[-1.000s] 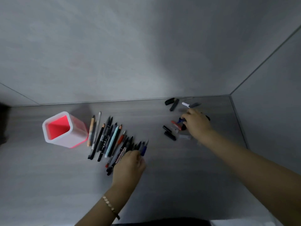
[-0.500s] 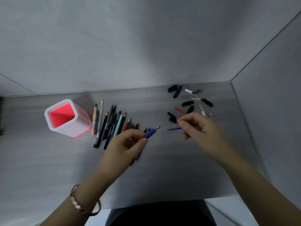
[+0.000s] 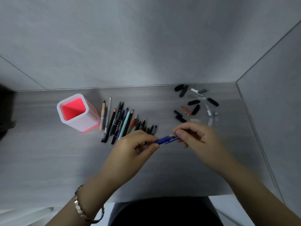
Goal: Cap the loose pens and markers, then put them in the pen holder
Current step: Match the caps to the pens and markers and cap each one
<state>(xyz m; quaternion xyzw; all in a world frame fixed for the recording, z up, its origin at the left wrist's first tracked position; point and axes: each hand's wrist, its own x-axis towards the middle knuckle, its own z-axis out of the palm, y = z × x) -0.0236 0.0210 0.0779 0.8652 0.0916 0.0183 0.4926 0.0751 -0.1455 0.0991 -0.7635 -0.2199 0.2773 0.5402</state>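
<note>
A blue pen (image 3: 163,139) is held above the table between both hands. My left hand (image 3: 135,146) grips its barrel. My right hand (image 3: 194,136) pinches the cap (image 3: 173,137) at the pen's tip end, and the cap sits over the tip. A row of several uncapped pens and markers (image 3: 120,122) lies on the table behind my left hand. Several loose caps (image 3: 194,105), black, red, white and clear, are scattered at the back right. The pen holder (image 3: 77,112), white outside and red inside, stands at the left with nothing visible in it.
The grey table (image 3: 48,160) meets walls at the back and the right. Its near edge runs just in front of my body. A dark object (image 3: 5,111) sits at the far left edge of view.
My hands came together: the right hand brought the blue cap onto the tip of the pen that the left hand lifted from the row.
</note>
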